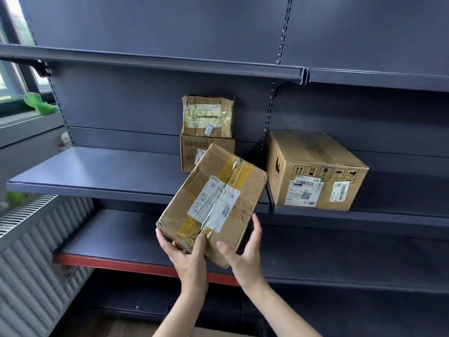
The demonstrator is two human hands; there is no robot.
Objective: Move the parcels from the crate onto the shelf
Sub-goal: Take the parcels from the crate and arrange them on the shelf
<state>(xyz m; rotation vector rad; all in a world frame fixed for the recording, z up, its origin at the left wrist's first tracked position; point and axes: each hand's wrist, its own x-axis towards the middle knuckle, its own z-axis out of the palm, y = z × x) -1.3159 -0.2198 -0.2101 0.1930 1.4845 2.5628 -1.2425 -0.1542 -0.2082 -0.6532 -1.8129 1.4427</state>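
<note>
At 9 o'clock a window shows, with a green thing on its sill and a radiator below at 8 o'clock. The dark shelf fills the rest, its boards running across the view; the lowest board has a red edge at 7 o'clock.

On the middle board, just above centre at 12 o'clock, two small boxes stand stacked against the back panel: a crumpled top box sits on a lower box. At 3 o'clock, on the next bay's board, a large box stands with labels on its front, well apart from the stack.

The parcel hangs at centre, tilted with its far end up toward 1 o'clock, in front of the lower box and off the board. It bears yellow tape and a white label.

The left hand grips the parcel's near corner from 7 o'clock, thumb on the top face, fingers under the left edge. The right hand holds the near right side from 5 o'clock, thumb pressed on the near edge, fingers up along the side. Both forearms reach up from 6 o'clock, bare. The crate cannot be made out.
</note>
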